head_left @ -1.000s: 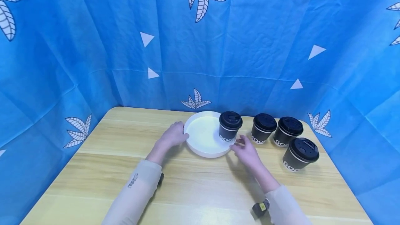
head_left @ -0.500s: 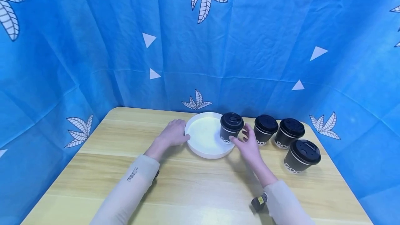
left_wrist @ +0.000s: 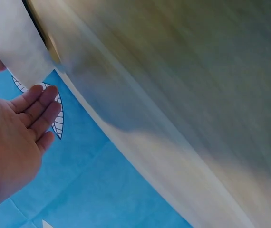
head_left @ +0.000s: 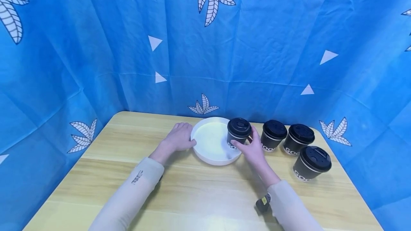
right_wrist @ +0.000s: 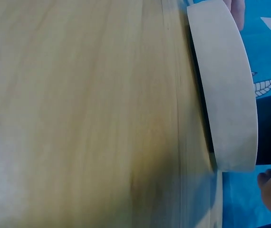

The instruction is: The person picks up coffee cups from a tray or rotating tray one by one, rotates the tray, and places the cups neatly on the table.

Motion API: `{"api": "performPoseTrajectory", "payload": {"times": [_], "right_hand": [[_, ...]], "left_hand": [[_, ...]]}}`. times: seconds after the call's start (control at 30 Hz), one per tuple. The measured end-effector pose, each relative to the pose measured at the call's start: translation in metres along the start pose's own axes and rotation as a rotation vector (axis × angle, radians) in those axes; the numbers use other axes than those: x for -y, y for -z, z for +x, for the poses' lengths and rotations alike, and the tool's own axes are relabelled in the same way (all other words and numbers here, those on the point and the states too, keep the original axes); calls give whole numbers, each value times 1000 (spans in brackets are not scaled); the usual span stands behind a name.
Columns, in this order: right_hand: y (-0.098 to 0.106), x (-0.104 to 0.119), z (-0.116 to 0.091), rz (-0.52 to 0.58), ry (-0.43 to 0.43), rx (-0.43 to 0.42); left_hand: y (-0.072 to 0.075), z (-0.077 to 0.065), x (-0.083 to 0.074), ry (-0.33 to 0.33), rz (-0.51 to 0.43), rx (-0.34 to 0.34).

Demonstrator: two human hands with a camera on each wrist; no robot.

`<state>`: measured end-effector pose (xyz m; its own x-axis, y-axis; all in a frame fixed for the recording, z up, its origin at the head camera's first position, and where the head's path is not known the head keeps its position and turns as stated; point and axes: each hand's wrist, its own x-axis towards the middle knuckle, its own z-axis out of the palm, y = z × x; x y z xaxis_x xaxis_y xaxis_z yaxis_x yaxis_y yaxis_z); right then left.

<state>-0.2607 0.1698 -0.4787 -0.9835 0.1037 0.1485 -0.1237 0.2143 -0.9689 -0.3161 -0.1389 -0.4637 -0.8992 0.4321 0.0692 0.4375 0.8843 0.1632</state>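
A round white tray (head_left: 208,160) lies at the back of the table, also seen side-on in the left wrist view. On its right side stands a black lidded paper coffee cup (head_left: 237,128), upright. My left hand (head_left: 176,139) holds the tray's left edge, thumb at the rim and fingers along the outer wall. In the left wrist view the fingertips of that hand (left_wrist: 21,133) meet the wall's end. My right hand (head_left: 252,149) grips the cup from the right, thumb across its front; its other fingers are mostly hidden behind the cup.
To the right stand more lidded black cups: one close beside my right hand (head_left: 273,133), another behind it to the right (head_left: 298,138), and a third nearer the front (head_left: 311,165). A blue patterned curtain (head_left: 266,45) hangs directly behind the wooden table (head_left: 199,195).
My right hand has moved from the tray's right edge up to the cup and closed its thumb and fingers around it. My left hand stays at the tray's left edge.
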Motion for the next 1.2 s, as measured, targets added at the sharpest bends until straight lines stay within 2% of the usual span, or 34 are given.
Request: {"api": "performPoseTrajectory", "payload": {"times": [0.2,0.43,0.9,1.2], "right_hand": [[-4,0,3,-17,44,-4],[-6,0,4,-37,7,-9],[-7,-2,6,-75,21,-7],[-7,-2,6,-52,14,1]], "left_hand": [[0,2,2,-15,13,-6],[1,2,1,-18,8,-7],[-1,2,2,-15,9,-10],[-3,2,3,-25,0,-14]]}}
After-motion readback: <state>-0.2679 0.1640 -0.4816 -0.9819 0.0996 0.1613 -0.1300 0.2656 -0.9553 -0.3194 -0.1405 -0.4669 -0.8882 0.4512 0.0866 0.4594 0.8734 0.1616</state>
